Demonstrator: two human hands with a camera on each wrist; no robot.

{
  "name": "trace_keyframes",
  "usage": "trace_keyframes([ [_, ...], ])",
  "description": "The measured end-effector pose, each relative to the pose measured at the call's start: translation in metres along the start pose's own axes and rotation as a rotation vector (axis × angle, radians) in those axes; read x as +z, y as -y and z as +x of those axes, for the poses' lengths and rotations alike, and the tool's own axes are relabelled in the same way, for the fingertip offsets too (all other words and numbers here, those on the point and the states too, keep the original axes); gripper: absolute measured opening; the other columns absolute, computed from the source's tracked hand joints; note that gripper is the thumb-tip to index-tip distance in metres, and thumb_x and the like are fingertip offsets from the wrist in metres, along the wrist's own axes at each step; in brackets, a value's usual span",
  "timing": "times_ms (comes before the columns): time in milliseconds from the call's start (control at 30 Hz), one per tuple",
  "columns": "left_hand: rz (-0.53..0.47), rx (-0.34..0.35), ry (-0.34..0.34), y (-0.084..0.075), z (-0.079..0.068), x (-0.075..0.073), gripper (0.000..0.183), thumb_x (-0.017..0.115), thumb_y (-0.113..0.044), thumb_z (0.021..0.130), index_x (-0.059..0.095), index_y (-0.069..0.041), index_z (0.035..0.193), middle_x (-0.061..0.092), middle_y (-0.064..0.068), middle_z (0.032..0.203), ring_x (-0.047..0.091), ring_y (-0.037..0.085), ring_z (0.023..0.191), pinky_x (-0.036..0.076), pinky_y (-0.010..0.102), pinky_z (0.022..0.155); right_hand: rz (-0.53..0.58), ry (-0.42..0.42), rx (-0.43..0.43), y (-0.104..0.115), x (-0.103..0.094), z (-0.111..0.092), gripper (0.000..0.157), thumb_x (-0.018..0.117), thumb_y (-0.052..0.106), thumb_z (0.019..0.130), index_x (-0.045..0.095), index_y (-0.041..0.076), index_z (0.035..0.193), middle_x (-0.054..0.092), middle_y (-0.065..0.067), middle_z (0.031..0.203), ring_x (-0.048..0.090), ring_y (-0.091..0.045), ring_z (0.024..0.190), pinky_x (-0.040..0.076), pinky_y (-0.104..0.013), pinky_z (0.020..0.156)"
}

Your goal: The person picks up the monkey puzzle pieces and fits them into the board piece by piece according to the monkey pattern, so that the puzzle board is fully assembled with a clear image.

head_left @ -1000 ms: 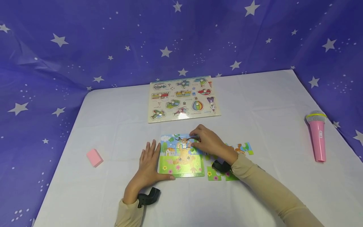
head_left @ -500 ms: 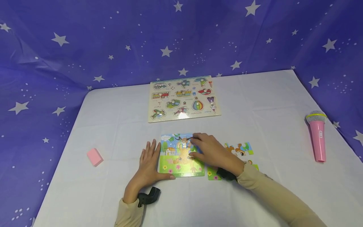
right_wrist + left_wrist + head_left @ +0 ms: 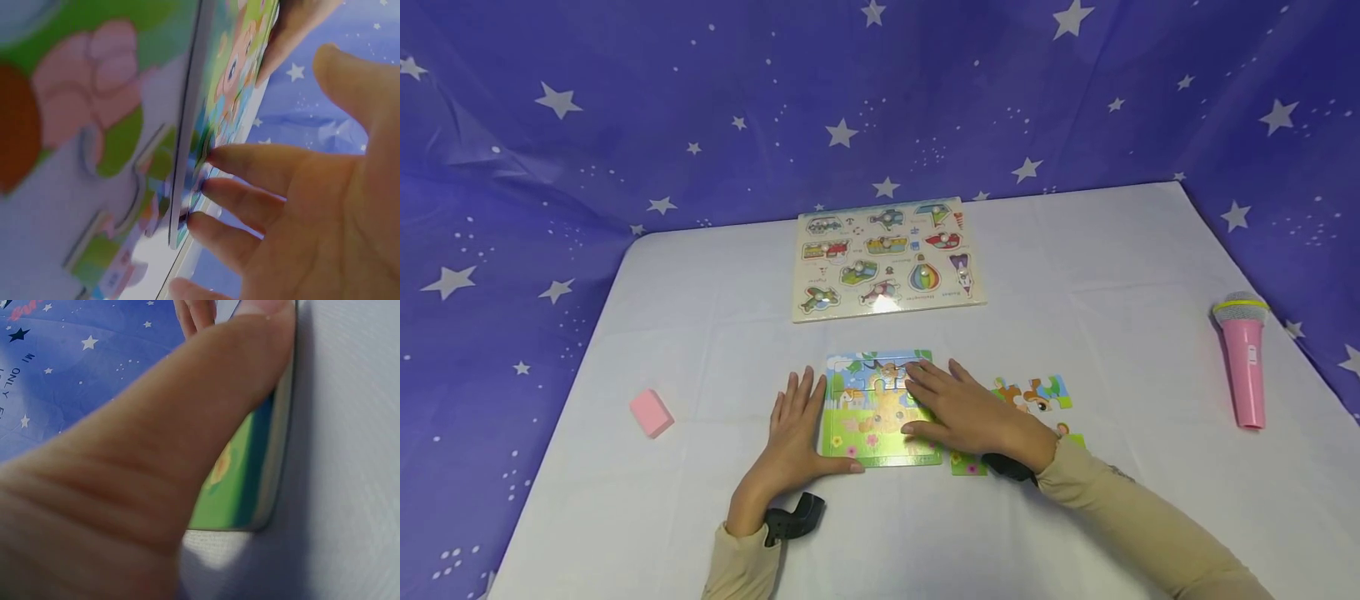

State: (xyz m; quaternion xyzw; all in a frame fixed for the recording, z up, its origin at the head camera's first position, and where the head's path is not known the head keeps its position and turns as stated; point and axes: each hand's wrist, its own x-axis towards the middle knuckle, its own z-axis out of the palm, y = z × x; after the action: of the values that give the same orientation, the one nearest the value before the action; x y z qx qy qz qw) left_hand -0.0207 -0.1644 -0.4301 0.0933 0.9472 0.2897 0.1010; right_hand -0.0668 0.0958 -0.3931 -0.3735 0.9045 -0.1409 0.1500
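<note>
A jigsaw board point(image 3: 887, 421) with a cartoon animal picture lies flat on the table, a few pieces fitted along its top. My left hand point(image 3: 793, 433) steadies it, fingers spread along the left edge and thumb on the bottom edge; the left wrist view shows that thumb point(image 3: 206, 381) across the board's rim. Over the right part of the board is my right hand point(image 3: 966, 408), its fingers extended. In the right wrist view, several fingertips point(image 3: 215, 156) touch the board's surface. Loose jigsaw pieces point(image 3: 1052, 390) lie right of the board, some hidden under the right forearm.
A knobbed vehicle puzzle point(image 3: 887, 262) lies behind the jigsaw board. A pink block point(image 3: 652, 413) sits at the left, and a pink toy microphone point(image 3: 1245, 367) at the far right. A starry purple cloth point(image 3: 880, 100) hangs behind the white table.
The right hand's fingers, bent at the board's upper right one second ago, have straightened and spread, and the hand has shifted slightly toward the person. The left hand stays put.
</note>
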Motion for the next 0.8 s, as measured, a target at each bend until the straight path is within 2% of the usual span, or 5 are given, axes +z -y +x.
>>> trace_keyframes([
  [567,0.008,-0.004,0.004,-0.0007,-0.0002,0.0003,0.127,0.08,-0.055,0.052,0.011,-0.005,0.146,-0.004,0.014,0.154,-0.01,0.033,0.141,-0.003,0.053,0.111,0.007,-0.006,-0.011,-0.0032,0.0012,0.0007,0.07,0.041,0.053,0.09,0.033,0.006,0.14,0.023,-0.012,0.15,0.02,-0.028,0.14,0.019,-0.054,0.11],
  [667,0.009,-0.003,0.004,-0.0008,-0.0001,0.0002,0.126,0.08,-0.055,0.052,0.012,-0.005,0.146,-0.004,0.014,0.154,-0.01,0.033,0.141,-0.003,0.053,0.111,0.006,-0.036,-0.017,-0.0055,0.0019,0.0014,0.067,0.043,0.053,0.09,0.038,0.007,0.138,0.028,-0.011,0.149,0.024,-0.026,0.138,0.02,-0.053,0.11],
  [800,0.005,0.0,0.001,-0.0009,0.0004,0.0001,0.126,0.081,-0.054,0.052,0.012,-0.005,0.146,-0.004,0.014,0.154,-0.01,0.034,0.141,-0.003,0.054,0.111,0.019,-0.114,-0.03,-0.0098,0.0018,0.002,0.059,0.047,0.05,0.089,0.047,0.01,0.133,0.036,-0.012,0.144,0.032,-0.025,0.134,0.024,-0.052,0.109],
])
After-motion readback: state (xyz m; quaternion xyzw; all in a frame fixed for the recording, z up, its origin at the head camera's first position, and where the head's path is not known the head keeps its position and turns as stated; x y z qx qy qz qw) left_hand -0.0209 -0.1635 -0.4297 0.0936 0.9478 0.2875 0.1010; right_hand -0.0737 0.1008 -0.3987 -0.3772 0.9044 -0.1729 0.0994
